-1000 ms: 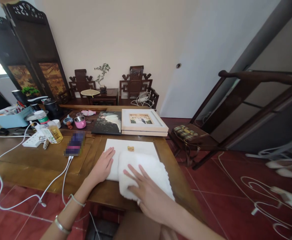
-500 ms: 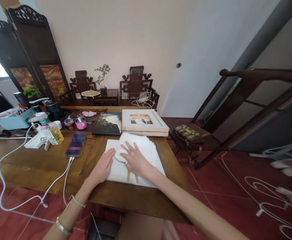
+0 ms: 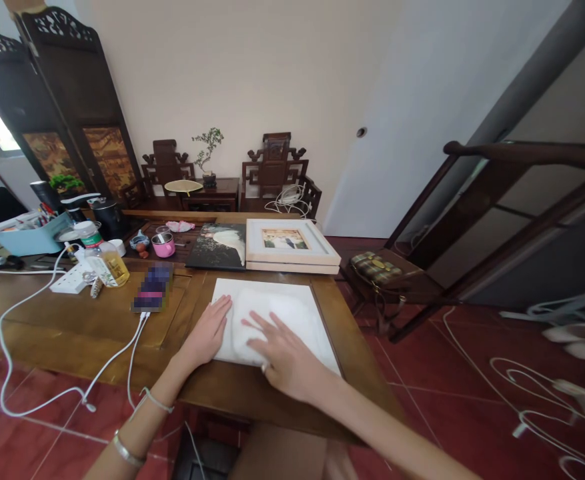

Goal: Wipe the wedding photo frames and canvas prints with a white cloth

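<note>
While your left hand [image 3: 206,335] lies flat on the left edge of the white panel [image 3: 325,347], fingers straight and gripping nothing, your right hand [image 3: 281,355] presses open-palmed on the white cloth [image 3: 272,310] spread over it. The panel lies near the front edge of the worktop [image 3: 97,320], just before the framed picture [image 3: 289,243].

A hard push could slide the panel off that front edge, or forward into the frame, if your left hand eases off. The white cable [image 3: 132,347] from the phone [image 3: 152,288] hangs over the edge beside your left forearm — snag it and the phone may follow.

Farther left, a blue bin [image 3: 27,239] holds pens and papers, a pink cup [image 3: 163,245] shows something metal inside, and a clear bottle [image 3: 109,265] holds yellow liquid.
</note>
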A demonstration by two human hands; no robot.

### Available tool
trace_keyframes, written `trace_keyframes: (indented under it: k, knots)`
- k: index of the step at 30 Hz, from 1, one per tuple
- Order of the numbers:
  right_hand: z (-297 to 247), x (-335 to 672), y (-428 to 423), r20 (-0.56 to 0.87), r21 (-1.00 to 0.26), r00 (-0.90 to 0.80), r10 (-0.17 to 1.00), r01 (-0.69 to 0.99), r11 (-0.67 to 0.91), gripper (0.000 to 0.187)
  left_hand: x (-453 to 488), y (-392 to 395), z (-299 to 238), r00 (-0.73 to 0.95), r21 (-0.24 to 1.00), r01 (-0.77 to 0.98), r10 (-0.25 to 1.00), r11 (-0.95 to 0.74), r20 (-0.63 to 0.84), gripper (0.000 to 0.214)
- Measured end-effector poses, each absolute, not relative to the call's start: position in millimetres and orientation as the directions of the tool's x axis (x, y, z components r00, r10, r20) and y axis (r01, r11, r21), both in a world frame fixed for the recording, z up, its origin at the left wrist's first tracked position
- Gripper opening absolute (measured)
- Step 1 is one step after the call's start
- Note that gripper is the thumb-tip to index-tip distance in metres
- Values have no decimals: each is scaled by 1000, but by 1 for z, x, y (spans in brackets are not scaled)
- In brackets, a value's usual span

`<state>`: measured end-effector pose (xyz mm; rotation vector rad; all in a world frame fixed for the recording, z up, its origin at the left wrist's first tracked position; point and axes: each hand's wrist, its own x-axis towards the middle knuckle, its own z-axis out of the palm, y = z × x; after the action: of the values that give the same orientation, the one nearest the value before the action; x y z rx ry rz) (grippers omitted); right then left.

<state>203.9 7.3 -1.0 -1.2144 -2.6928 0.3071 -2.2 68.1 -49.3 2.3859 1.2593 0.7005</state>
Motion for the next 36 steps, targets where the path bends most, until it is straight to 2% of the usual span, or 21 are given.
trace_keyframes:
  k: [4, 6, 10, 13, 15, 17, 21, 25, 30, 36]
  knots:
    - [-2, 185, 47, 102, -148, -495, 863, 850, 506, 44, -2, 66, -46, 425, 610, 595, 849, -524, 315, 44]
    - [-4, 173, 50, 119, -132, -494, 861, 852, 507, 41, -1, 65, -41, 349, 672, 545, 864, -501, 362, 45]
    - [2, 166, 23, 100, -188, -724, 682, 659, 728, 38, 0, 63, -34, 231, 742, 466, 876, -481, 423, 46]
    - [14, 179, -2, 31, -286, -812, 583, 552, 784, 39, 1, 62, -35, 246, 724, 483, 870, -492, 427, 47]
    - [22, 192, -8, -32, -325, -789, 614, 589, 740, 38, 1, 62, -38, 315, 677, 533, 862, -508, 398, 47]
    - [25, 204, -2, -51, -306, -710, 703, 681, 665, 38, 2, 63, -42, 394, 620, 586, 852, -521, 344, 47]
    - [18, 210, 41, 38, -273, -565, 824, 787, 553, 40, 2, 63, -46, 463, 542, 647, 841, -536, 280, 42]
    - [12, 185, 89, 92, -340, -563, 821, 757, 557, 33, 2, 63, -43, 459, 523, 654, 836, -546, 300, 39]
    - [14, 149, 121, 89, -429, -561, 823, 724, 540, 29, 1, 64, -40, 481, 513, 636, 816, -576, 320, 39]
    - [15, 202, 121, 64, -505, -444, 894, 758, 413, 37, 0, 65, -45, 470, 511, 643, 820, -571, 325, 39]
